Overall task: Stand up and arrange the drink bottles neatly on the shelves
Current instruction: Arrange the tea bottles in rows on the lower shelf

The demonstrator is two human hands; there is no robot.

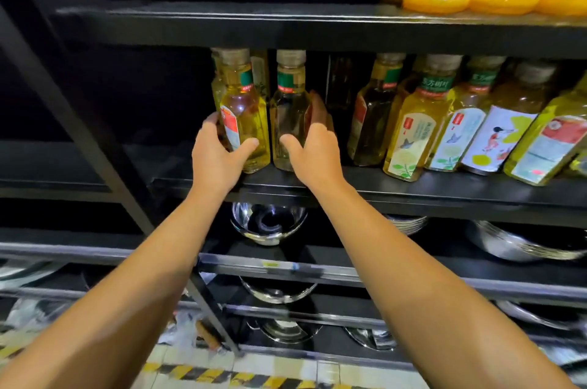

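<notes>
Both bottles stand upright near the front edge of the middle shelf (413, 188), dark open room to their left. The left hand (219, 153) grips the yellow bottle (243, 109); the right hand (313, 147) grips the paler bottle (289, 109) just beside it. A row of leaning bottles (444, 121) crowds the right; steel bowls (268, 225) sit below.

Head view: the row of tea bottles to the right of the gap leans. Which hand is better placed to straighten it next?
The right hand, probably. It grips the paler bottle beside the gap, nearest the leaning row. The left hand holds the yellow bottle further away.
</notes>
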